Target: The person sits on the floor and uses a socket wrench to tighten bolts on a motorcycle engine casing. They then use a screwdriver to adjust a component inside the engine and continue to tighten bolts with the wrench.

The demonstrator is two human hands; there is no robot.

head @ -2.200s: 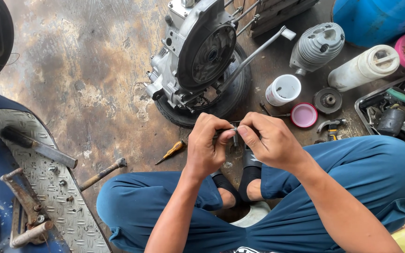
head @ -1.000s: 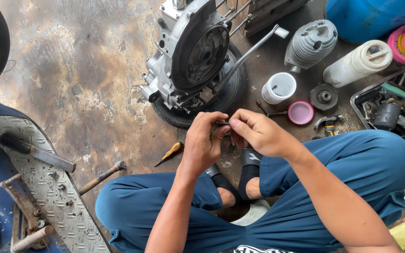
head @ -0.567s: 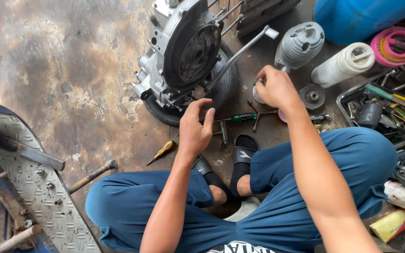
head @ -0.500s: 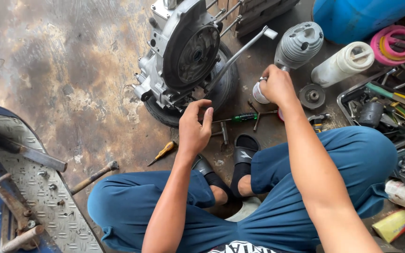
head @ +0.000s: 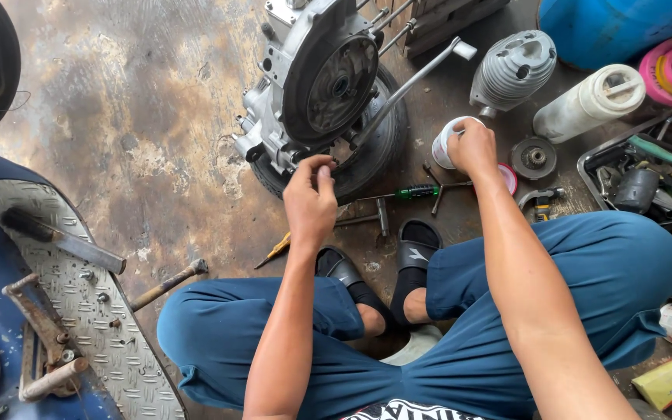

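Sitting cross-legged on the floor, I reach my right hand (head: pixel 472 146) over a small white tub (head: pixel 446 142); the fingers hide its top, so I cannot tell their grip. My left hand (head: pixel 310 201) hovers below the engine casing (head: pixel 322 78), fingertips pressed together, perhaps pinching something too small to see.

The floor (head: pixel 141 117) is bare concrete, stained brown and grey with oil and mottled by soft daylight. At the left edge lies a blue scooter body with a ridged metal footplate (head: pixel 79 311), and a blue drum (head: pixel 616 23) stands at the upper right.
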